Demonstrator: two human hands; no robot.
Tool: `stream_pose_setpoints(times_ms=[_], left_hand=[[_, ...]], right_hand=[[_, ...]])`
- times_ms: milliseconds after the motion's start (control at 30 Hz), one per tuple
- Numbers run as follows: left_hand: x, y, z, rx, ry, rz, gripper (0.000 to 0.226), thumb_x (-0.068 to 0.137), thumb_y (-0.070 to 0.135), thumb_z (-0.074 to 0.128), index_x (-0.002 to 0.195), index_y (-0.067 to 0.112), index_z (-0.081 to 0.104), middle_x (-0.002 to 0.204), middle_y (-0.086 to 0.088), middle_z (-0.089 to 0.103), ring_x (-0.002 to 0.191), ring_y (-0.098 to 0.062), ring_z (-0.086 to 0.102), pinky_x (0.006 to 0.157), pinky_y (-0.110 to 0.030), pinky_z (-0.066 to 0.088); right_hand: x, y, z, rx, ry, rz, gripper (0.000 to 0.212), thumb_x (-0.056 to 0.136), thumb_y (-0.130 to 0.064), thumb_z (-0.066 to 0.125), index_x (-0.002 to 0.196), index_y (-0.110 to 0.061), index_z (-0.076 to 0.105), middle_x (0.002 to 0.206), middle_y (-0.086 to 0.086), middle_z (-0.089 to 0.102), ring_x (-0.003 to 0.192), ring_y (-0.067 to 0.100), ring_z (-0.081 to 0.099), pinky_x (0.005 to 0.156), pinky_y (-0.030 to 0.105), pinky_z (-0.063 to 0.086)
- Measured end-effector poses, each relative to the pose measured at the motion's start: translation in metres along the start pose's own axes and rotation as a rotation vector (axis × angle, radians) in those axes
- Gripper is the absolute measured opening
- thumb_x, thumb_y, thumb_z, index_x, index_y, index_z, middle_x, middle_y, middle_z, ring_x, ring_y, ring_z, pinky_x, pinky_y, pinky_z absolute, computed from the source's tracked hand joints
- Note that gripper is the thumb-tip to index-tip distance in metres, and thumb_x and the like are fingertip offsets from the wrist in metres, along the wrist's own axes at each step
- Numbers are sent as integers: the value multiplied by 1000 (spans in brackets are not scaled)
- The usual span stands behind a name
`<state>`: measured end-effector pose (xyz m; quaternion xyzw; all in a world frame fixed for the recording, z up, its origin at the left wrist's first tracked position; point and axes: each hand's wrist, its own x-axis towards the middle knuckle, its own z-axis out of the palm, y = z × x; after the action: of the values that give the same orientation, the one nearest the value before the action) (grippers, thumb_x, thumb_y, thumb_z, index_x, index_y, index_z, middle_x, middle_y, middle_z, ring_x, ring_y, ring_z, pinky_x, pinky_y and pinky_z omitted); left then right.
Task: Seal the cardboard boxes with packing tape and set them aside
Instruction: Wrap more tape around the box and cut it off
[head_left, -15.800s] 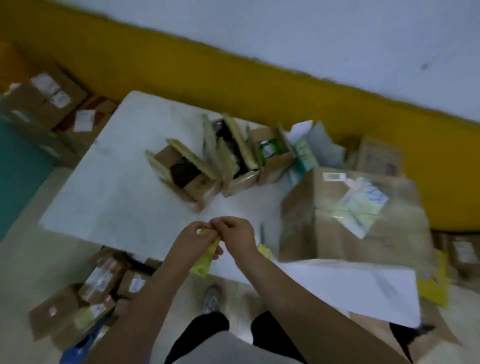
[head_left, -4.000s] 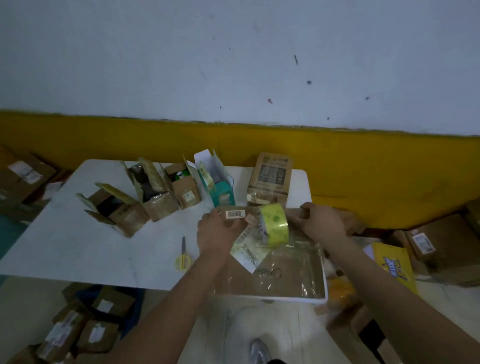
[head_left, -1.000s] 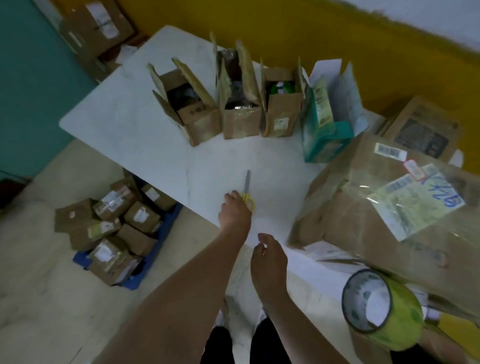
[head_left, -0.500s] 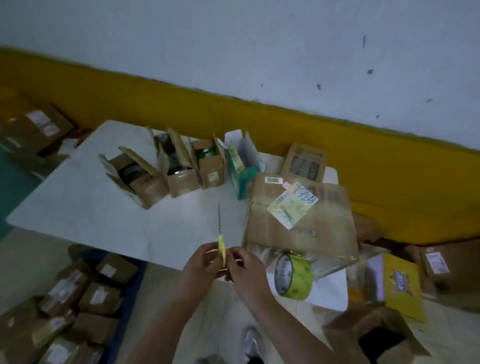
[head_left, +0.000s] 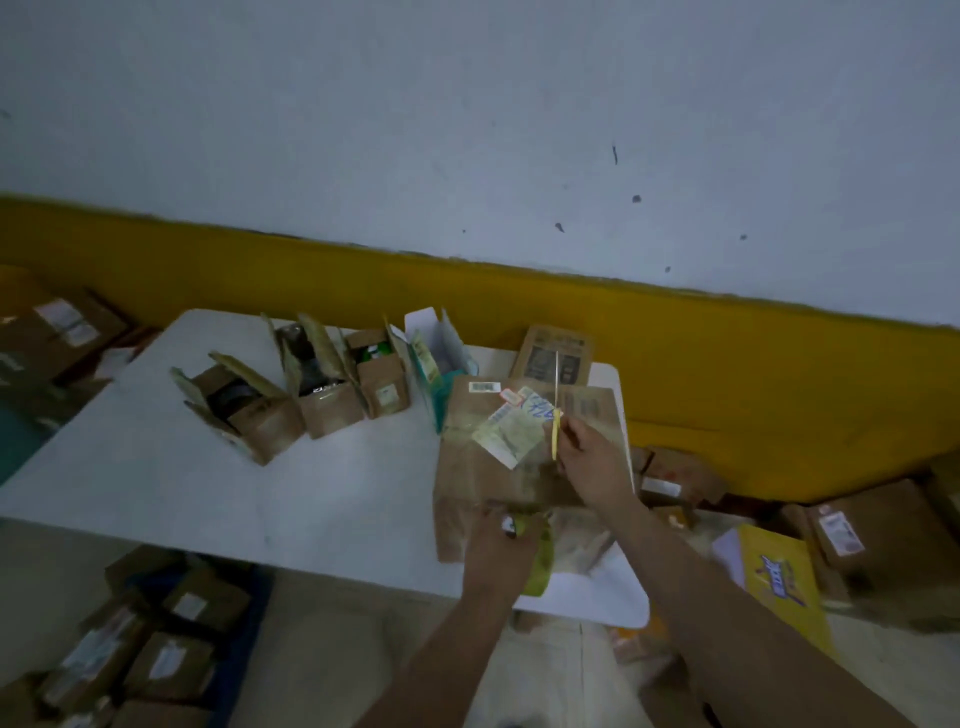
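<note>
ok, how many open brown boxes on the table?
3, in a row at the far side: leftmost box, middle box, rightmost box beside the teal carton. None apparently hidden.

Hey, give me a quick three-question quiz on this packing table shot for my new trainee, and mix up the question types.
1. True or false: the right hand holds the yellow-handled scissors above the large brown cardboard box.
2. What does the left hand grip? A) the yellow-green tape roll B) a teal carton C) a paper label
3. How many small brown cardboard boxes stand open on the white table?

Key: 1 true; 2 A; 3 three.
</note>
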<state>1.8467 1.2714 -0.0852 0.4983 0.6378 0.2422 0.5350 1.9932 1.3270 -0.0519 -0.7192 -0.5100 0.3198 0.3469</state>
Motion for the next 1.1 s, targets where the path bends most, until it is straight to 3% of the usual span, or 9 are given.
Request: stream_pose_setpoints(times_ms=[133,400,467,567,667,733,833,933,1100], left_hand=[[9,-9,17,-34,34,-15,45,91,30,62,130,16,46,111,-6,65,96,-21,64,84,-33,53],[-2,-10,20,6,18,-49,17,97,18,55,113,15,56,75,6,57,47,9,57,41,-8,40],[-5,-14,21,-31,0,-68,14,97,15,54,111,11,57,74,5,56,43,12,55,39,-9,39],[-9,-24,17,-83,-15,-116,19,95,12,58,112,3,60,74,-4,64,43,-1,61,40,-14,42],[-16,-30,17,-131,-23,-152,17,97,13,56,111,4,61,75,-11,70,49,-13,67,44,-22,48],[-18,-27,18,-137,-6,-123,18,99,14,53,113,8,60,73,-6,69,47,-6,65,42,-18,46],[-17,-10,18,-157,-28,-70,20,99,16,53,118,10,57,75,3,64,45,4,61,40,-10,41],[-11,2,17,-194,-47,-95,23,99,11,52,120,1,52,80,-8,61,41,0,60,39,-11,42],[-14,-1,20,-248,-34,-149,31,99,17,56,123,1,49,84,-19,66,47,-15,64,43,-23,48]], right_hand=[[11,34,16,-173,-13,-116,22,100,-35,47,84,-21,52,72,-3,61,64,11,56,56,30,41],[22,27,4,-121,-174,-118,15,100,-43,43,105,-32,52,75,-4,61,63,15,57,57,33,47],[24,15,-13,-38,-322,-43,18,100,-45,45,109,-32,55,75,-3,60,60,12,56,52,28,48],[8,13,-54,-408,-582,-188,43,88,-68,44,98,-31,61,88,-5,65,78,12,62,70,33,54],[-28,22,-90,-655,-808,-212,55,83,-79,41,66,-27,45,58,-8,44,52,9,42,54,30,39],[-50,26,-100,-746,-925,-140,63,81,-82,42,68,-20,42,55,-6,34,48,9,33,52,28,32],[-54,35,-92,-790,-943,-94,72,72,-90,42,69,-19,44,61,0,35,53,14,36,53,31,34],[-40,39,-85,-733,-923,1,79,62,-97,41,64,-19,50,60,1,43,54,18,38,53,30,41],[-27,33,-76,-712,-930,153,86,79,-81,45,101,-2,69,72,3,53,48,16,38,43,20,37]])
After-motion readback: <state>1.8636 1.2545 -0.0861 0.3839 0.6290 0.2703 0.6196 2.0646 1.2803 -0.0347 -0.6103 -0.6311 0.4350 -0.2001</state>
